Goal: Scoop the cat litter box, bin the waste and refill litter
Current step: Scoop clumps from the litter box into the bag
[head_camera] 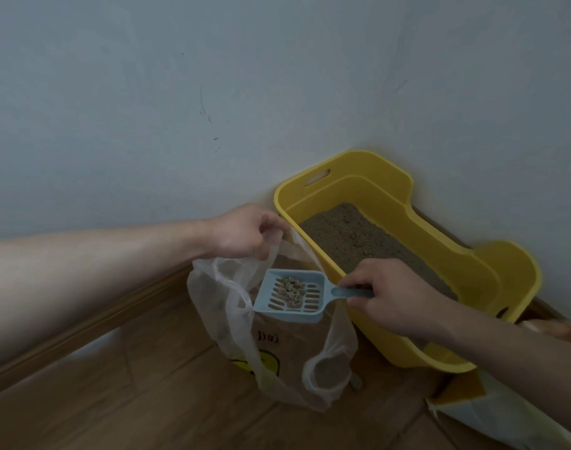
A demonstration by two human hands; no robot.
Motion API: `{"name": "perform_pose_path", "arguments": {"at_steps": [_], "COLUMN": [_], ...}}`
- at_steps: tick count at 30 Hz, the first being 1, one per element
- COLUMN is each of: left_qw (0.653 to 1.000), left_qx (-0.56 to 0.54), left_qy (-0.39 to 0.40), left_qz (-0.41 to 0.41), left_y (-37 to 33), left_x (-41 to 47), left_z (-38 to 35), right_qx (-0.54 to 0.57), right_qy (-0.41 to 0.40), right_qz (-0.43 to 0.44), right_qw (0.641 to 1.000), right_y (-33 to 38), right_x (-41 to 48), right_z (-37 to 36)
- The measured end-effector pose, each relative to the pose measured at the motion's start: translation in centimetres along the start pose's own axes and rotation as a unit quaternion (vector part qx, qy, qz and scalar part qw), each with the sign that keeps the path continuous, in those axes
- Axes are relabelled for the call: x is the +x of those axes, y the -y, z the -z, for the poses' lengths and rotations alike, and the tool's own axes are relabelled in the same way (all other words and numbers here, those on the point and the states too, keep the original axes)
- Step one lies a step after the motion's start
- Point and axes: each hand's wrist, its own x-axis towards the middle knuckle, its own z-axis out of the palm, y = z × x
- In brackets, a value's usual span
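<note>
**Right-hand grip holds the loaded scoop at the bag's mouth**

Right-hand grip point(384, 290) comes in from the right, back of the hand up, with thumb and fingers curled round the handle of the blue scoop point(313, 297). From that grip the scoop's long axis runs straight left and roughly level. Its slotted pan is outermost and carries a clump of waste point(289, 292). The pan appears to hang over the mouth of the clear plastic bag point(212, 287), which opens just below and left of the grip. Left-hand grip point(241, 232), beyond the pan and further left, pinches a bag handle and lifts it, spreading the mouth. Behind the right-hand grip the yellow litter box point(440, 241) stands against the wall, grey litter point(349, 235) inside. Tipping looks to be next: a roll of the right wrist should drop the clump into the bag.
</note>
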Motion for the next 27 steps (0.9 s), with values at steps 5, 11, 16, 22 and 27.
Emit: {"name": "perform_pose_path", "arguments": {"at_steps": [5, 11, 16, 22, 27], "left_qw": [1.0, 1.0, 1.0, 1.0, 1.0], "left_qx": [-0.011, -0.016, -0.013, -0.012, -0.007], "left_qy": [0.004, 0.016, 0.014, 0.014, 0.02], "left_qz": [-0.003, -0.002, -0.001, 0.005, 0.01], "left_y": [0.9, 1.4, 1.5, 1.3, 1.5], "left_x": [0.1, 0.0, -0.2, -0.2, -0.1], "left_z": [0.0, 0.0, 0.0, -0.1, -0.1], "right_qx": [-0.014, -0.02, -0.022, -0.02, -0.026], "right_qy": [-0.013, -0.02, -0.02, -0.012, -0.002], "right_qz": [0.03, 0.035, 0.044, 0.033, 0.023], "right_qw": [0.999, 0.999, 0.999, 0.999, 0.999], "right_y": [0.4, 0.7, 0.4, 0.1, 0.1], "right_x": [0.8, 1.0, 1.2, 1.3, 1.1], "right_z": [-0.5, -0.7, -0.8, -1.2, -1.1]}}
